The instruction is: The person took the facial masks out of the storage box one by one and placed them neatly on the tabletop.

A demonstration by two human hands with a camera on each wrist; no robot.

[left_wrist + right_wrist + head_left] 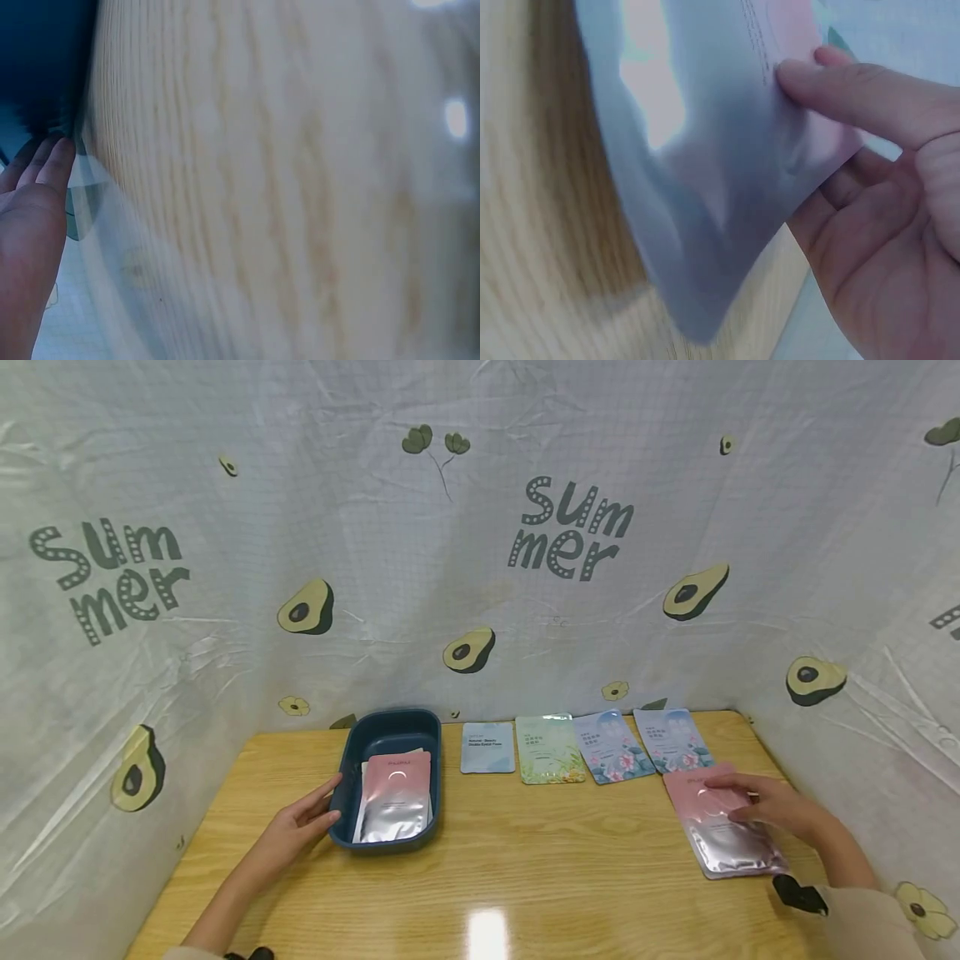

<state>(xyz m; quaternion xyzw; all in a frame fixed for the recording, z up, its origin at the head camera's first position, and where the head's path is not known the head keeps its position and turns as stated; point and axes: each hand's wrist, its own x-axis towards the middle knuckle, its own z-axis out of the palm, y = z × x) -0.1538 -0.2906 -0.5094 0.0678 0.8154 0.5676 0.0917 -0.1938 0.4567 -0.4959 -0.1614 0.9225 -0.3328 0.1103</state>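
At the left of the table, my left hand (298,827) rests its fairly straight fingers against the outer left wall of a dark blue plastic bin (397,727). Inside that bin lies a pink and silver face mask sachet (396,806) on top of paler packets, mostly hidden. My right hand (776,806) pinches another pink and silver face mask sachet (712,831) at the right side of the table. In the right wrist view the thumb (832,86) presses on the upper face of this sachet (705,172), with the other fingers behind it.
Along the back of the wooden table (540,843) lie a light blue packet (487,747), a green floral sachet (550,749) and two blue floral sachets, one in the middle (611,747) and one farther right (670,739). A white printed cloth (390,543) hangs behind and on both sides.
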